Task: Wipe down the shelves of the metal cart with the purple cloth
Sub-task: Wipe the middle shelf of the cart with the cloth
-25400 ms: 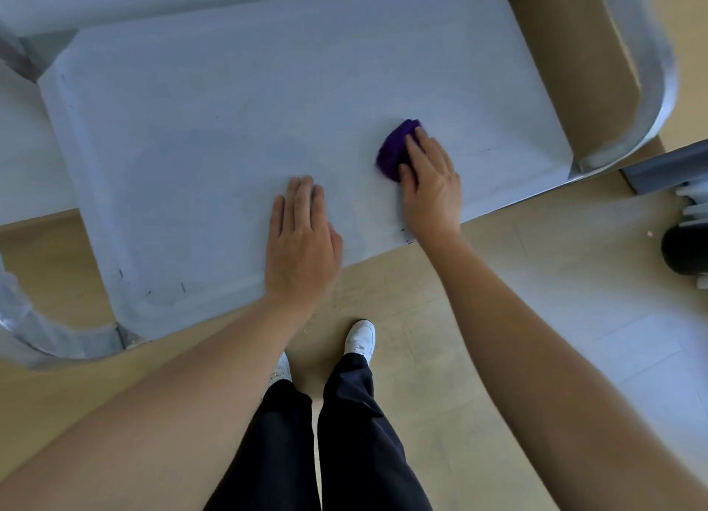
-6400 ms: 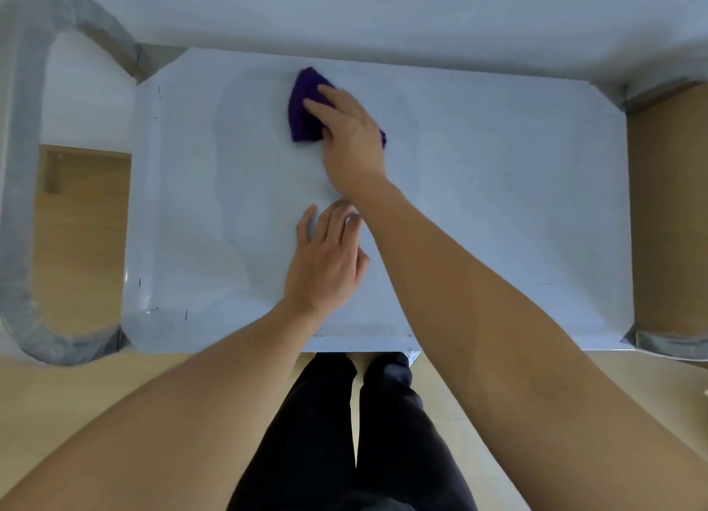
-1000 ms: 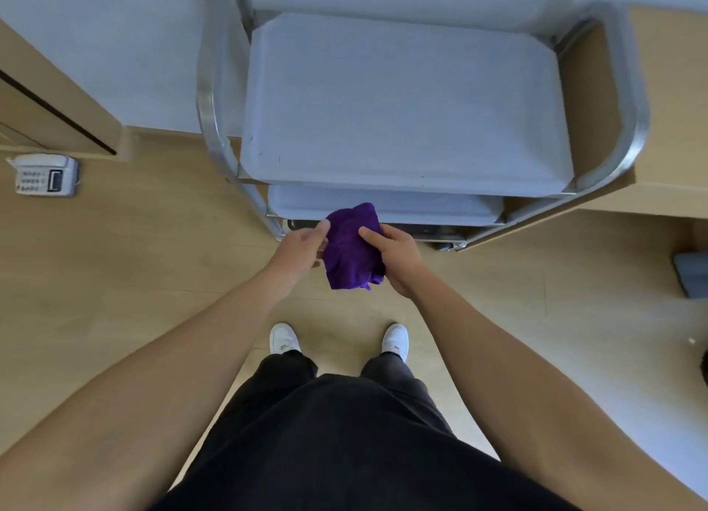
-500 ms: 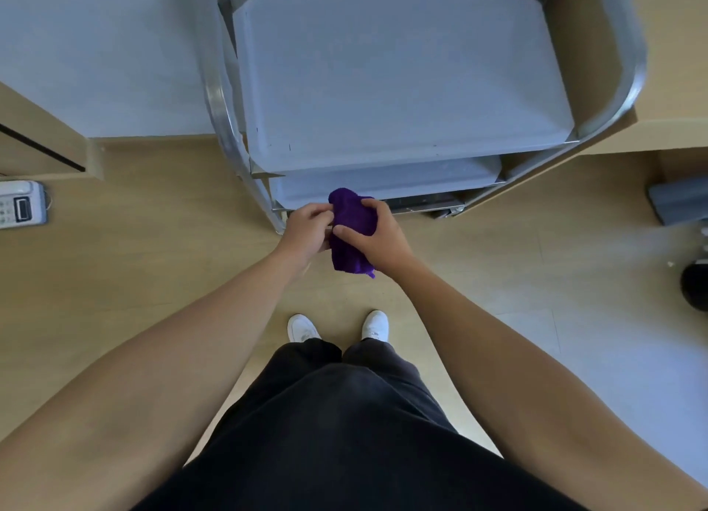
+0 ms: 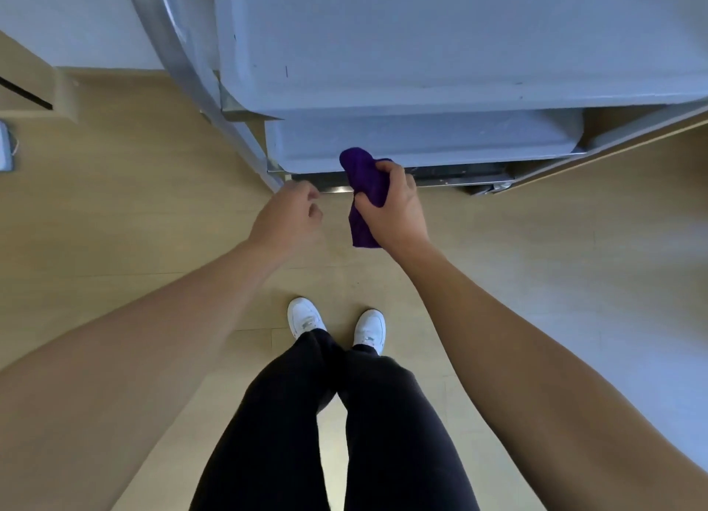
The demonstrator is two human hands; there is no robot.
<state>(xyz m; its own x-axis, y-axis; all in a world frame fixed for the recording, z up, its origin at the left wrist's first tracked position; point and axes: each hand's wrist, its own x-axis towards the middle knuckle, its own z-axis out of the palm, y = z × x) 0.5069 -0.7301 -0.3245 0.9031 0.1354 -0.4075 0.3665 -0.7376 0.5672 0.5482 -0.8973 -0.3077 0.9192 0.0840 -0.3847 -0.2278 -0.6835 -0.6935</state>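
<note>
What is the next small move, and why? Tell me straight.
Probably push the cloth forward onto the lower shelf and begin wiping. The right hand grips it bunched at that shelf's front edge, and the left hand hangs free beside it, holding nothing.

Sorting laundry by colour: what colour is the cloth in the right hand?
The cloth is plain deep purple, seen in the head view.

Metal cart [image 5: 421, 51] (grey shelves [image 5: 440, 139]), on wood floor [image 5: 134, 204]
</note>
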